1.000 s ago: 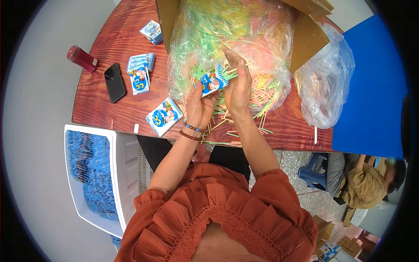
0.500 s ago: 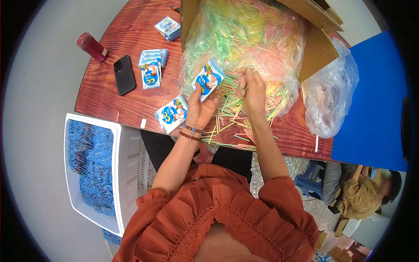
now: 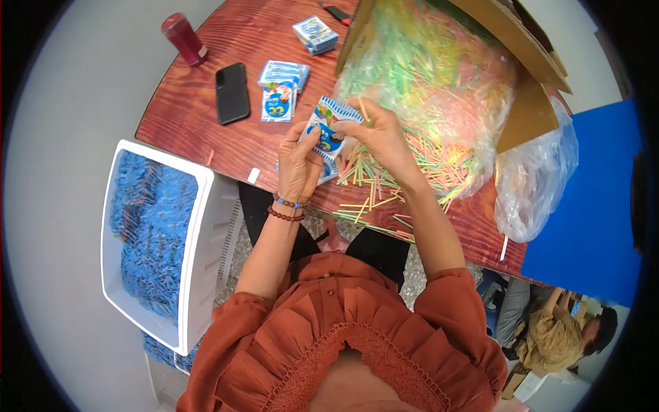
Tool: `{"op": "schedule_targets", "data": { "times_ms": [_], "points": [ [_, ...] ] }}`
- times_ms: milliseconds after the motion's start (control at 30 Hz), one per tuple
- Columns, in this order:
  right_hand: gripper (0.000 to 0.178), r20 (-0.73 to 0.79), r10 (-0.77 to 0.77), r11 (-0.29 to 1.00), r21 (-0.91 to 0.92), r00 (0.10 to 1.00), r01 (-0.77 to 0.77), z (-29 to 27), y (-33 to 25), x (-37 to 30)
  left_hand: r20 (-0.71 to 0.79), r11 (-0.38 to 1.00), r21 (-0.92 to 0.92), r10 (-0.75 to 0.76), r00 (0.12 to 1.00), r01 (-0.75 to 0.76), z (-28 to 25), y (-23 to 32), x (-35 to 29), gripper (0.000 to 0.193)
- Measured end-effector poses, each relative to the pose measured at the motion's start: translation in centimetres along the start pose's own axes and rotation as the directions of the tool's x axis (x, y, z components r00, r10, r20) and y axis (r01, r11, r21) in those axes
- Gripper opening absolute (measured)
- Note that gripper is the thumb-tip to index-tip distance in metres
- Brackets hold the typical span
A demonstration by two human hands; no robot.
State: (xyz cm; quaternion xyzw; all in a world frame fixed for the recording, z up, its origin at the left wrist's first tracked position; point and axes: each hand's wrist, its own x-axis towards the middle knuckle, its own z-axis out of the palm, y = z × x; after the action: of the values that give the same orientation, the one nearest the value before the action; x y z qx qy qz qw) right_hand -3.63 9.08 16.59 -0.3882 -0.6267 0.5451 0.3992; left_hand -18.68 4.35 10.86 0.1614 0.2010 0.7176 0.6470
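My left hand point(image 3: 298, 165) grips a small white and blue packet point(image 3: 333, 110) upright near the table's front edge, thumb across its face. My right hand point(image 3: 388, 141) has its thumb on the packet's right side. A thin pale-yellow stick point(image 3: 363, 108) stands up at the bent fingers of this hand, apparently pinched in them. Partly hidden below the held packet lies another such packet point(image 3: 328, 172). Loose thin sticks point(image 3: 443, 165) in yellow, green and pink spread beside my right hand. They spill from a clear plastic bag point(image 3: 439, 75) full of them.
A cardboard box point(image 3: 528, 113) surrounds the bag. To its left are stacked packets point(image 3: 278, 101), another stack point(image 3: 316, 34), a phone point(image 3: 232, 93), a red bottle point(image 3: 184, 40) and a cutter point(image 3: 335, 12). A white bin point(image 3: 199, 240) holds blue packets. A person point(image 3: 552, 340) sits at the right.
My right hand has come from the stick pile to the held packet, bringing a stick. The whole view has shifted, so things on the table appear farther right.
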Motion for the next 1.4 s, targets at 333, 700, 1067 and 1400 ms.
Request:
{"op": "schedule_targets", "data": {
  "times_ms": [333,700,1067,1400],
  "points": [
    [0.033,0.172,-0.018,0.805,-0.581,0.985,0.116,8.8,3.5,11.4,-0.298,0.852,0.454,0.422,0.856,-0.262,-7.4,7.1,2.7,0.022],
    [0.034,-0.080,-0.016,0.732,-0.680,0.997,-0.043,8.2,6.9,14.2,0.116,0.086,0.983,0.395,0.911,-0.162,-10.2,5.3,0.8,0.032],
    [0.021,-0.133,-0.013,0.484,-0.868,0.991,-0.110,-8.4,7.3,-4.1,0.216,-0.435,0.898,0.296,0.930,-0.070,-8.8,1.8,-0.7,0.029],
    [0.021,-0.033,-0.341,0.648,-0.732,0.939,0.210,-8.5,5.9,-6.0,0.315,-0.123,0.949,0.326,0.891,-0.290,-5.7,0.2,-0.9,0.010]
  ]
}}
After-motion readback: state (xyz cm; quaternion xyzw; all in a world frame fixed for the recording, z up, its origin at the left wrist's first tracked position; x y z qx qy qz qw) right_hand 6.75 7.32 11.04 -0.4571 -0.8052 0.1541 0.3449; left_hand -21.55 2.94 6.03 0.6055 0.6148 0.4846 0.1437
